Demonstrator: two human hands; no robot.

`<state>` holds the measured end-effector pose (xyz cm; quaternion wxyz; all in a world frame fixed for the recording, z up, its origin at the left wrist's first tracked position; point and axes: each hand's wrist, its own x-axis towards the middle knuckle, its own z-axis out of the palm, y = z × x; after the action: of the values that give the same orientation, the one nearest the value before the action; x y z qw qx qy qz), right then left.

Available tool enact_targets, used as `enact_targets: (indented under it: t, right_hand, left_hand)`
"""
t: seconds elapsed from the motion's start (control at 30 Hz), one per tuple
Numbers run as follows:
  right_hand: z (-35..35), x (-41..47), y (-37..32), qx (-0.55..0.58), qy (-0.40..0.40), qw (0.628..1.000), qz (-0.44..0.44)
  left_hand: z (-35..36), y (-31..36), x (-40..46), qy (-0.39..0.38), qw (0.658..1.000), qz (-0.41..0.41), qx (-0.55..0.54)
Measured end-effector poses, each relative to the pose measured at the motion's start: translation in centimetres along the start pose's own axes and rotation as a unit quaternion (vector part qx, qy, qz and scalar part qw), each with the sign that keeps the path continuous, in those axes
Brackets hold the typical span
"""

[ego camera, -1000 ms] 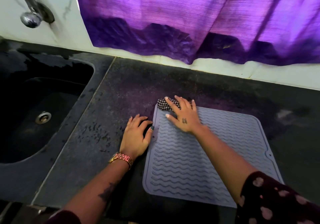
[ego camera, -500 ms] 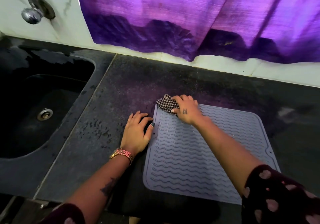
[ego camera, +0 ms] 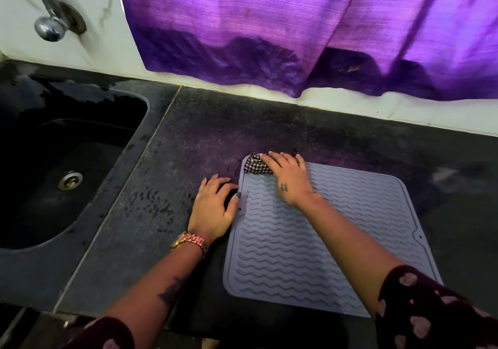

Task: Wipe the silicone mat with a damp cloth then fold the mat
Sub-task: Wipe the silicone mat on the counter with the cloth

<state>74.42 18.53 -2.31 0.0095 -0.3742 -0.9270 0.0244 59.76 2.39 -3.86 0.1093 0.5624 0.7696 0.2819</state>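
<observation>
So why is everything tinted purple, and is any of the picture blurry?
In the head view, daylight through the purple curtain tints the dark counter below it; the right hand on the checked cloth is slightly motion-blurred, while the left hand and mat look sharp; the wide lens bends the wall edge, and the tap shows glare.

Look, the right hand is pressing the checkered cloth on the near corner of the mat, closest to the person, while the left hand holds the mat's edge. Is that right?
Not quite. The right hand presses the checkered cloth on the far left corner of the mat, the one nearest the wall. The head view shows it. The left hand does rest at the mat's left edge.
</observation>
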Motion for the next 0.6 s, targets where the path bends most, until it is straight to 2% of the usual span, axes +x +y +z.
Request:
enact_targets:
  t: [0.13,0.23,0.3,0.4,0.53,0.6]
  right_hand:
    - [-2.8,1.4,0.4,0.048,-0.034,0.998,-0.003]
    - [-2.7,0.0,-0.6,0.068,0.058,0.996,0.014]
    - [-0.8,-2.3,-1.6,0.059,0.075,0.995,0.013]
    - [1.0,-4.0,-2.2,0.046,0.051,0.998,0.011]
    - [-0.7,-2.5,-1.3,0.077,-0.013,0.997,-0.003]
    - [-1.8,-2.2,-1.3,0.094,-0.012,0.995,0.004]
  left_hand:
    - [-0.1,0.1,0.0,0.001,1.000,0.001,0.000]
    - [0.0,0.0,-0.1,0.005,1.000,0.003,0.001]
    - [0.1,-0.1,-0.1,0.004,1.000,0.003,0.002]
    - [0.1,-0.1,0.0,0.006,1.000,0.003,0.000]
    - [0.1,0.0,0.0,0.006,1.000,0.004,0.001]
    - [0.1,0.1,-0.1,0.007,1.000,0.005,0.001]
